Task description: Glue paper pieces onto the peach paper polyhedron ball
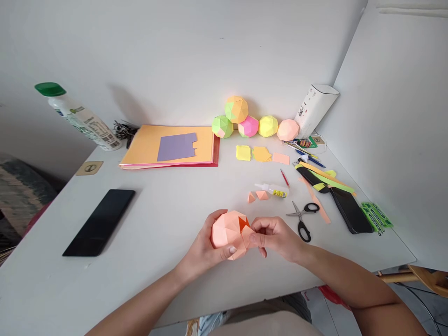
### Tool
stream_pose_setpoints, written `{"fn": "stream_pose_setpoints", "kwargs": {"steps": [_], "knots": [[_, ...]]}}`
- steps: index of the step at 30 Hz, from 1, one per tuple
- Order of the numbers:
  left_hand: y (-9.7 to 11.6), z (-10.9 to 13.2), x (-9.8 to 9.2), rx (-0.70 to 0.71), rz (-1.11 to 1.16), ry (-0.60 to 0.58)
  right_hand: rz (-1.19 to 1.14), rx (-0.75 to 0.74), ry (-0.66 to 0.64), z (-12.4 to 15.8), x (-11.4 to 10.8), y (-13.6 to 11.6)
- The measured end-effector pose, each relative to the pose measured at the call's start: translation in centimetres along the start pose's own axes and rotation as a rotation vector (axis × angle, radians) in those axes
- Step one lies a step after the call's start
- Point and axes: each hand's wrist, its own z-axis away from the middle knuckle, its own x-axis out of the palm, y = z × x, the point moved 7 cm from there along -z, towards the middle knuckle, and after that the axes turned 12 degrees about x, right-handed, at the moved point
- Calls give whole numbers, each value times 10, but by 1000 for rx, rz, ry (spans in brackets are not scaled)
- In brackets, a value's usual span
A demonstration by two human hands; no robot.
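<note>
A peach-coloured faceted paper ball (227,229) rests in my left hand (206,247), whose fingers and thumb wrap round its left side and underside. An opening with a deep orange inside shows at its upper right. With thumb and fingertips, my right hand (278,238) pinches a peach paper flap (247,233) at the ball's right edge; whether that flap is joined to the ball I cannot tell. Two small folded peach paper pieces (262,195) lie just beyond, beside a glue bottle (275,190) on its side.
Black-handled scissors (301,215) lie open at right, near paper strips, a cutter and a black case (351,210). Finished paper balls (268,126) line the wall. A phone (100,223), paper stack (140,144) and white bottle (82,119) stand or lie at left.
</note>
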Motion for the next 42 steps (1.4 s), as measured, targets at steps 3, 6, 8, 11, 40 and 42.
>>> {"fn": "stream_pose_setpoints", "kwargs": {"steps": [3,6,8,11,40,42], "knots": [[-2,1,-1,-22,-36,7,7,15,-9,-1,1,1],[-1,1,-1,-18,-45,4,15,26,-12,-1,1,3],[0,1,0,-6,-31,-6,26,34,-14,-2,1,4],[1,0,2,0,-29,-17,50,54,-14,-3,-1,7],[-6,4,-2,-22,-118,-15,3,45,-48,-6,3,10],[-6,3,-1,-27,-108,-17,4,48,-54,-6,2,11]]}}
